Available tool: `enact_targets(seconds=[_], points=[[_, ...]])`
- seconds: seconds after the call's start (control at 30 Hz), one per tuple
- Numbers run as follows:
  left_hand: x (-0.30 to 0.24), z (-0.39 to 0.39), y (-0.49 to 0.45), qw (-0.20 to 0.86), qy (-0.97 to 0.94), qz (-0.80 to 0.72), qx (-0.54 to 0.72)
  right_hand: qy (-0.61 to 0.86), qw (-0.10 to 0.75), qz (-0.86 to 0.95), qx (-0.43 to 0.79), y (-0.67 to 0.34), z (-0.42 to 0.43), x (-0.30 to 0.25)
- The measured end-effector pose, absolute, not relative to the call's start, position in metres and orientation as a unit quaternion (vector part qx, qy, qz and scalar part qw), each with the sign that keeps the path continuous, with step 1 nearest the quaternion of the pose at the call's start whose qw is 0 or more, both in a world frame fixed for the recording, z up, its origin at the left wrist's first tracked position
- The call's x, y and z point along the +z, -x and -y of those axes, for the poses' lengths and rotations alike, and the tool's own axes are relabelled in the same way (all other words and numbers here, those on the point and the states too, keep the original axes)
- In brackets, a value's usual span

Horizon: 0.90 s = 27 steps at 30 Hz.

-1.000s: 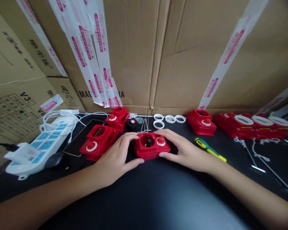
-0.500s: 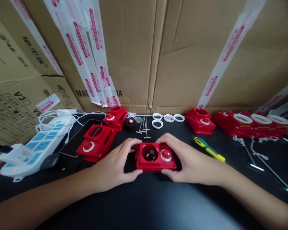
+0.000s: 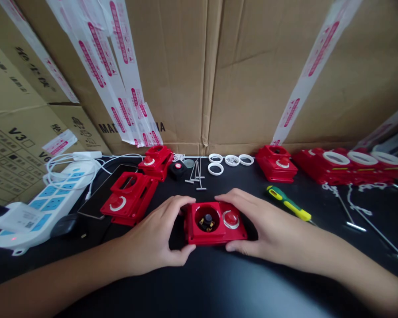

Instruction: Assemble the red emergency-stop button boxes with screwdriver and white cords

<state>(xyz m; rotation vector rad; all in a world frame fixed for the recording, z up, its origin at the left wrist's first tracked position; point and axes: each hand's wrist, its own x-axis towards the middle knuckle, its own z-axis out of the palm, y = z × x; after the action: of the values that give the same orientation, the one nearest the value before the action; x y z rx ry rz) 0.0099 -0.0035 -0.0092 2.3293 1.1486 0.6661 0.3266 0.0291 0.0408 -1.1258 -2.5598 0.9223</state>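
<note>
Head view: red box [image 3: 215,226] gripped; carton [image 3: 18,152] reads "V3".

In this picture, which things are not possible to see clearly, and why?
Head view: sides of the red box, covered by the left hand and right hand.
Head view: the black part inside its round hole, too small to identify.
Head view: carton print, partly behind the tape strips.
Head view: dark phone, partly behind a red housing.

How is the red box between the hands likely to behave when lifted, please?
The red box looks like rigid plastic, so probably stiff. Flat and squat, it seems unlikely to roll. Its open round hole suggests hollow, light.
</note>
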Motion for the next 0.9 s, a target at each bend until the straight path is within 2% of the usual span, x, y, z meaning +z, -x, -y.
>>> enact_targets(seconds=[0.47,0.9], points=[[-0.006,0.005,-0.01,0.223,-0.854,-0.407,0.233,0.411,0.067,0.872,0.257,-0.311,-0.019,0.052],[-0.008,0.006,-0.01,0.231,-0.853,-0.408,0.229,0.412,0.059,0.871,0.262,-0.314,-0.015,0.055]])
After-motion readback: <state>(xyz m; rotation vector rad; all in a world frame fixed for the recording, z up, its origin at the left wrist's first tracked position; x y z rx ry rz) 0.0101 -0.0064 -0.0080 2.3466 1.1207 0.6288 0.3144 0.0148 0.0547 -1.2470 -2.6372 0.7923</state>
